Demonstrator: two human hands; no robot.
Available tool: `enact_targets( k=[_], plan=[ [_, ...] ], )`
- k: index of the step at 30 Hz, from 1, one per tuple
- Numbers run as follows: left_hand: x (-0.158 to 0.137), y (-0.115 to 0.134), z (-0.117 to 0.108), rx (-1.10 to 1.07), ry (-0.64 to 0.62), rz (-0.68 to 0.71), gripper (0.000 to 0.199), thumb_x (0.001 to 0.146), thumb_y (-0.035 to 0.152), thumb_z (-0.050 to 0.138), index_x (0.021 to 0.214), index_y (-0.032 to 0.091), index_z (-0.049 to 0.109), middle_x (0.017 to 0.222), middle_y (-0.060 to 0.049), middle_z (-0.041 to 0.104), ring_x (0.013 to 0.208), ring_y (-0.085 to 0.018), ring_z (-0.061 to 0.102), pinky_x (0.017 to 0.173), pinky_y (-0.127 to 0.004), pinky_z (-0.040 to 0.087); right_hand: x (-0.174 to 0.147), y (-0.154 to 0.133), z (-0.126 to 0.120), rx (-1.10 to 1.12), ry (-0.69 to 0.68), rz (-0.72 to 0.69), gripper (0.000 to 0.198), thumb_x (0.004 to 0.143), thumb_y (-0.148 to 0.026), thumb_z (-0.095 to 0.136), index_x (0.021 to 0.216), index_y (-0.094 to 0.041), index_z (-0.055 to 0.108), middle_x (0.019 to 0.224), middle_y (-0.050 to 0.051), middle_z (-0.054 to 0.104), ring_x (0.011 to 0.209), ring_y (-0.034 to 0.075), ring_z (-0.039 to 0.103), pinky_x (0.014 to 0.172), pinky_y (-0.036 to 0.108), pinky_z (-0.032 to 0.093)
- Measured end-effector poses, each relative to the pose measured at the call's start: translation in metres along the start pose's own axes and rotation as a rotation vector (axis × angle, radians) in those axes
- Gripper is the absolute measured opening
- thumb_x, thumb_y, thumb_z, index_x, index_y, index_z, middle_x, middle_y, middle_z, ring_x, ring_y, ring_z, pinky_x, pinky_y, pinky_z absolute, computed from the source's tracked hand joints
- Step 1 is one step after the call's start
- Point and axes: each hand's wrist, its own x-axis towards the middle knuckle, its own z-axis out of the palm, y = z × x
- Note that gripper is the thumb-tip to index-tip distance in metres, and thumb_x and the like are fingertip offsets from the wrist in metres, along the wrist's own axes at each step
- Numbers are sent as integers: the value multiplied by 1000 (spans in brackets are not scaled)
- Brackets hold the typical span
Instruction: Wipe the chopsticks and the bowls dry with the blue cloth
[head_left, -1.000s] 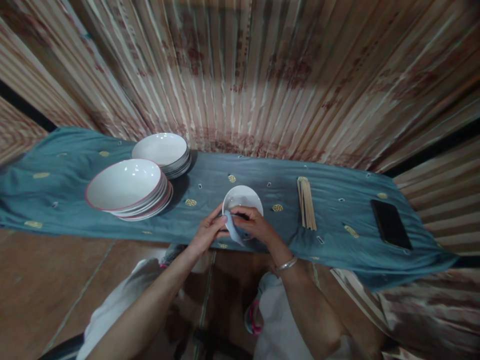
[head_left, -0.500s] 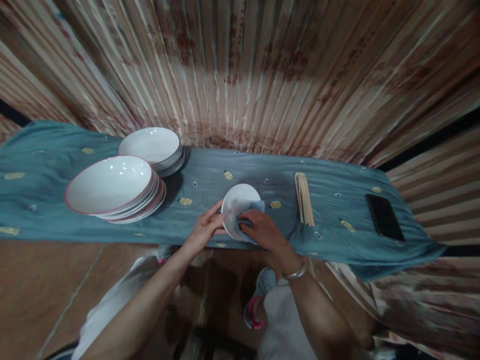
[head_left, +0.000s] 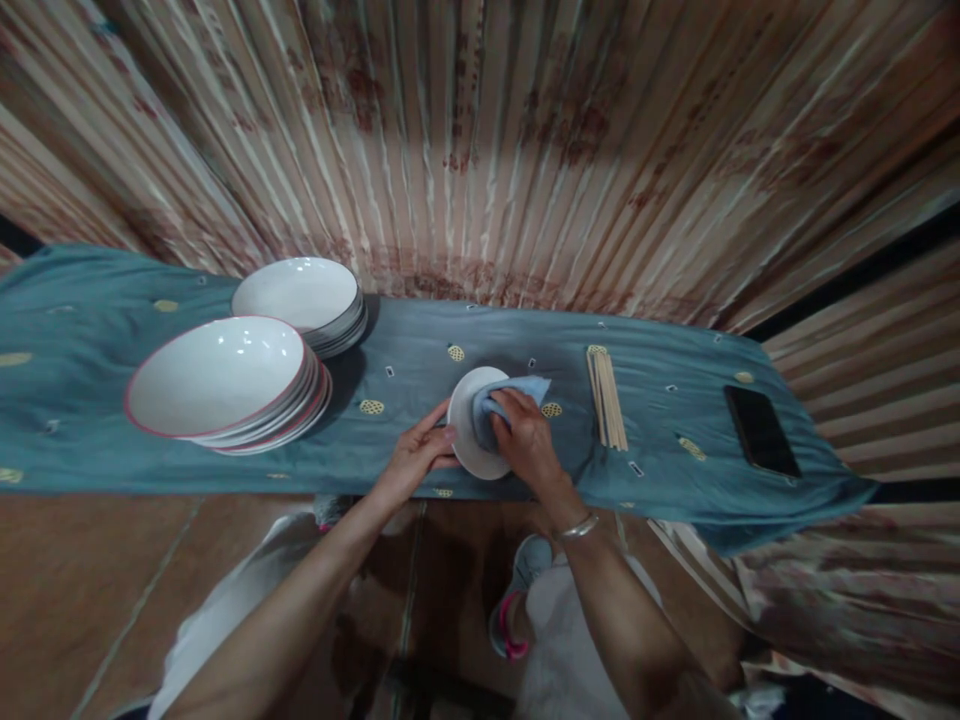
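Note:
A small white bowl (head_left: 463, 425) is held just above the near part of the cloth-covered table. My left hand (head_left: 416, 450) grips its left edge, the thumb at the rim and the fingers around the outside. My right hand (head_left: 527, 435) is closed on a light blue cloth (head_left: 531, 388), pressing it against the right side of the bowl's inside. One corner of the cloth sticks out past the rim to the right. The bowl's right edge is partly hidden by the cloth and my fingers.
To the left stand a stack of red-rimmed bowls (head_left: 217, 375) and, behind it, a stack of dark-rimmed ones (head_left: 296, 293). A bundle of chopsticks (head_left: 607, 400) and a black phone (head_left: 761, 430) lie to the right on the teal tablecloth (head_left: 420, 330). A pleated curtain (head_left: 480, 150) hangs behind.
My right hand has moved the cloth up and to the right inside the bowl. More of the cloth shows beyond the rim. My left hand keeps its grip.

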Motion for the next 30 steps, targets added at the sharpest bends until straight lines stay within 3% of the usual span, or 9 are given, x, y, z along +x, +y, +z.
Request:
enact_targets(
  k=[10, 18, 24, 30],
  plan=[
    [4, -1, 0, -16, 53, -15, 86, 67, 47, 80, 142, 17, 49, 86, -5, 77, 72, -20, 73, 72, -33, 60, -3, -13, -10, -81, -250, 45, 29, 81, -6, 48, 99, -14, 69, 102, 13, 70, 101, 26, 63, 95, 40, 50],
    [8, -1, -2, 4, 17, 7, 80, 70, 50, 77, 139, 18, 53, 90, -6, 77, 76, -21, 72, 66, -29, 58, -12, -18, -18, 371, -432, 130, 28, 78, -13, 55, 98, -20, 73, 101, 3, 75, 93, 19, 68, 92, 35, 51],
    [11, -6, -5, 7, 36, 26, 79, 69, 54, 76, 137, 18, 56, 84, -5, 76, 71, -19, 70, 59, -24, 54, -9, -30, -8, 763, -309, 148, 26, 81, -27, 63, 104, -20, 72, 99, 2, 75, 93, 18, 69, 89, 32, 53],
    [12, -5, -3, 13, 43, 19, 77, 71, 54, 74, 137, 18, 56, 78, -3, 74, 67, -18, 69, 60, -25, 55, -5, -38, -3, 776, -138, 102, 41, 87, -29, 58, 127, -25, 62, 136, 4, 60, 128, 20, 53, 113, 37, 37]
  ],
)
